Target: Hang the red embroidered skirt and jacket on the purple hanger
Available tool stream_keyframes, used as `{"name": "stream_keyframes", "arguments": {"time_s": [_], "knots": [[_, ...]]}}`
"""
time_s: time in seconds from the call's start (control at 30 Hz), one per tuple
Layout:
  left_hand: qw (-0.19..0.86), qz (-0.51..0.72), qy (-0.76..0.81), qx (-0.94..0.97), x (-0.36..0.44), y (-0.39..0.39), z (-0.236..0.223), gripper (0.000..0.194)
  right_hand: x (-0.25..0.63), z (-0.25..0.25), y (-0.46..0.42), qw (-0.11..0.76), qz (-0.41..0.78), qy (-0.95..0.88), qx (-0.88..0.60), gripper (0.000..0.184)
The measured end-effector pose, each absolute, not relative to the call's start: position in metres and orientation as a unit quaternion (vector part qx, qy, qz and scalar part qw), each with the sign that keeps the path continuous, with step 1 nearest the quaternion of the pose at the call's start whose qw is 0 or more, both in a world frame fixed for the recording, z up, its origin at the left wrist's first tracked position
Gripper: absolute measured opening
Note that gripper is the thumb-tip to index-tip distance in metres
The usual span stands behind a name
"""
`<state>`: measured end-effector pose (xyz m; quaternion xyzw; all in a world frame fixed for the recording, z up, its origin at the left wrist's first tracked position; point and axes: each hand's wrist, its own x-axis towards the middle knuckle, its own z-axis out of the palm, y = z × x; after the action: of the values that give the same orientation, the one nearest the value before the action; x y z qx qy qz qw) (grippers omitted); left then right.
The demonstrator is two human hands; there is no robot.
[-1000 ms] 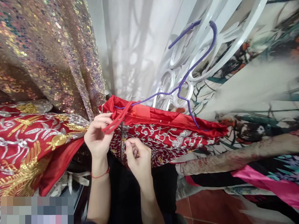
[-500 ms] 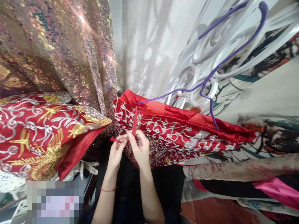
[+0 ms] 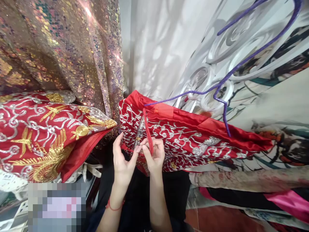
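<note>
My right hand (image 3: 154, 156) pinches a narrow red fabric strap (image 3: 147, 129) that hangs from the upper edge of a red skirt-like garment (image 3: 178, 135) with silver embroidery. The strap loops over its fingers. My left hand (image 3: 123, 166), a red cord on its wrist, is open, thumb and forefinger spread apart. Its thumb tip meets the right fingertips, and a piece of the red strap crosses behind it. A purple wire hanger (image 3: 193, 92) sits inside the garment's satin-lined top. Which part of the strap lies between the touching fingertips is hidden.
At left lies another red piece with gold and silver embroidery (image 3: 48, 129). Behind it hangs a sequined cloth (image 3: 79, 51). A white scrollwork frame (image 3: 209, 58) stands behind the hanger. Folded fabrics (image 3: 241, 178) are at lower right, above a reddish tiled floor (image 3: 217, 219).
My left hand has let go of its pinch and spread its fingers. My right hand has shifted slightly right and down, still holding the strap. The view has moved a little.
</note>
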<state>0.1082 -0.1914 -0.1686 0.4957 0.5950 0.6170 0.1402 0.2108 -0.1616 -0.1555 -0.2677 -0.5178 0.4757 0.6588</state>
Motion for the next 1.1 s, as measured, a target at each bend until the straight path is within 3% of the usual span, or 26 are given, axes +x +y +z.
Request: {"name": "stream_keyframes", "arguments": {"time_s": [0.1, 0.33, 0.67, 0.97, 1.1], "knots": [[0.182, 0.636, 0.568, 0.49, 0.111, -0.197, -0.163, 0.036, 0.213, -0.155, -0.165, 0.647, 0.471, -0.524, -0.291, 0.02], [0.264, 0.619, 0.515, 0.531, 0.113, -0.196, -0.157, 0.018, 0.219, -0.164, -0.166, 0.633, 0.49, -0.502, -0.328, 0.02], [0.249, 0.628, 0.518, 0.524, 0.115, -0.189, -0.156, 0.013, 0.225, -0.157, -0.165, 0.559, 0.496, -0.569, -0.343, 0.013], [0.234, 0.64, 0.526, 0.508, 0.112, -0.19, -0.152, 0.014, 0.229, -0.153, -0.166, 0.511, 0.382, -0.683, -0.356, 0.014], [0.258, 0.633, 0.543, 0.488, 0.115, -0.19, -0.15, 0.018, 0.231, -0.149, -0.169, 0.489, 0.312, -0.728, -0.366, 0.007]]}}
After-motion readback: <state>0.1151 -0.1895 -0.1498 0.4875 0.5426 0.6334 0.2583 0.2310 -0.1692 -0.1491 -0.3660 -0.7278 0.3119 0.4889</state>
